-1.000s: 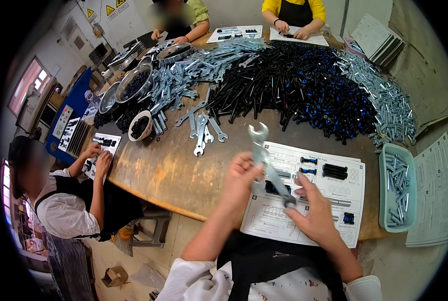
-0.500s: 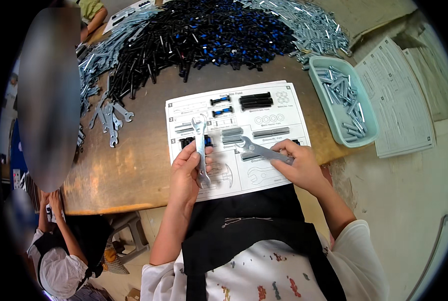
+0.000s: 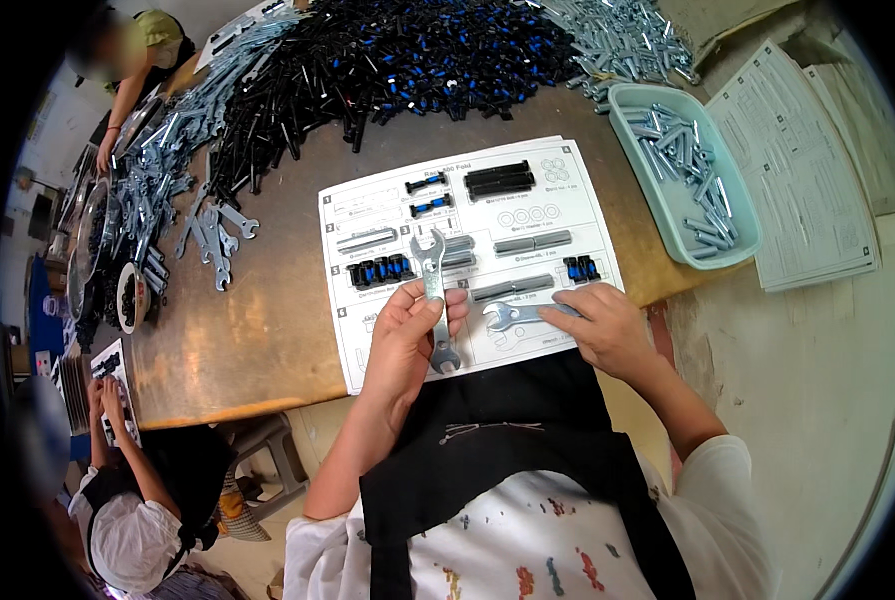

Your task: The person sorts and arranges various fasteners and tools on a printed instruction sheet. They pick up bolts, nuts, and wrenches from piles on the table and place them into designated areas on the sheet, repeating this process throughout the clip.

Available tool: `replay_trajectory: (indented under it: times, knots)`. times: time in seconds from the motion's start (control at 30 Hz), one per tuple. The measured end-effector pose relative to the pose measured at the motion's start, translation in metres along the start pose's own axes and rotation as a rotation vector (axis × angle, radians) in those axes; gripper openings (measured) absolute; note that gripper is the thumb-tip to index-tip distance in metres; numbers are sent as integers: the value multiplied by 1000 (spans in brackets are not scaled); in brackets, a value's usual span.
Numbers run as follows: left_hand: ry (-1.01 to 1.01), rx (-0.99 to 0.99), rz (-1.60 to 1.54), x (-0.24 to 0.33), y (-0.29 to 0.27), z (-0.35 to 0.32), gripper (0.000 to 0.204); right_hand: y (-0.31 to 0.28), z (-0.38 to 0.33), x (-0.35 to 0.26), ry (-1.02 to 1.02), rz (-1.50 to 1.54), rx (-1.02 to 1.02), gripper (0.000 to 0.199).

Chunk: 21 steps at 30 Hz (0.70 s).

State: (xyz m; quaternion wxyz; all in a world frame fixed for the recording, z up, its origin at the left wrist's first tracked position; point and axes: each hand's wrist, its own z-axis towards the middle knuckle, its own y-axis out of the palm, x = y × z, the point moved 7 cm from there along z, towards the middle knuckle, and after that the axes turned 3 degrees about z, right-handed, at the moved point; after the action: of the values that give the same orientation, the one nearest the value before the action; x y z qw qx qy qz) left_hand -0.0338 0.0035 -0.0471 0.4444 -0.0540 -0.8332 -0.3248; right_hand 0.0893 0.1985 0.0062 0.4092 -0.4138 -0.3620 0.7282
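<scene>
We hold two wrenches over the printed sheet (image 3: 579,230), which lies along the near edge of the bench (image 3: 202,345), toward its right end; our left hand (image 3: 404,330) has its grip clamped on the middle of the upright wrench (image 3: 432,270), one end toward the sheet's far edge, the other by its near edge; our right hand (image 3: 607,325) has its grip clamped on the handle end of the flat wrench (image 3: 514,316), whose open end points left, over the sheet's near right part; toward the sheet's far edge we see black bolts (image 3: 499,180), with silver tubes (image 3: 533,243) nearer us and blue-banded bolts (image 3: 380,270) by its left edge; a teal box (image 3: 707,262) stands at the bench's right edge; a dark heap (image 3: 407,70) spreads toward the far edge, loose wrenches (image 3: 217,240) lying left of the sheet.
</scene>
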Motion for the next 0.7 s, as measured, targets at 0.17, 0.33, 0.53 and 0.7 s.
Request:
replay_trajectory:
  times: [0.17,0.33,0.53,0.7]
  knots:
    - [-36,-206,-230,-1,46,-5,34,-13,1,-16,77,173,64,41]
    - [-52,-377,-315,-16,83,-11,32,-3,14,-32,525,682,39,39]
    - [-5,-188,273,-12,40,-12,37,-22,6,-3,487,531,-72,33]
    - [313,-89,878,6,29,-20,33,-13,-3,31,411,755,-137,25]
